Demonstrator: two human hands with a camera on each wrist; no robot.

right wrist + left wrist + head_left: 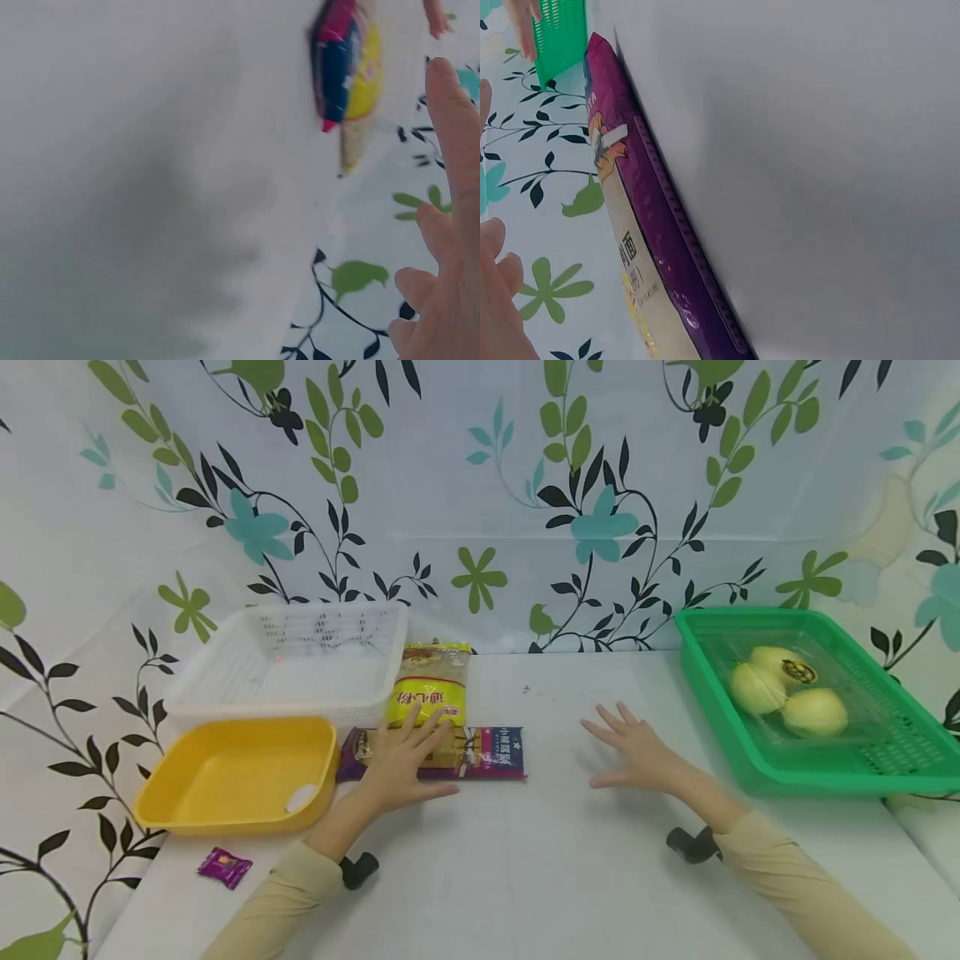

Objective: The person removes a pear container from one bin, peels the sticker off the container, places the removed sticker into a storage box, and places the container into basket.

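My left hand point(399, 768) is spread over the left part of a long purple noodle packet point(497, 753), hiding some of it. In the left wrist view the packet point(660, 225) lies along the white table, with fingers at the left edge. Right behind it in the head view is a yellow-and-clear food bag point(433, 672) with printed characters. To the right, my right hand point(637, 753) hovers with fingers spread and holds nothing. The right wrist view shows its fingers point(457, 142) extended, with the packet point(336, 71) and food bag point(366, 79) beyond, somewhat blurred.
At the right stands a green basket point(716, 727) with pale yellow fruits point(813, 713) under clear plastic. A white basket point(288, 703) and a yellow tub point(240, 777) stand at the left. A small purple wrapped sweet point(224, 867) lies near the table's left edge.
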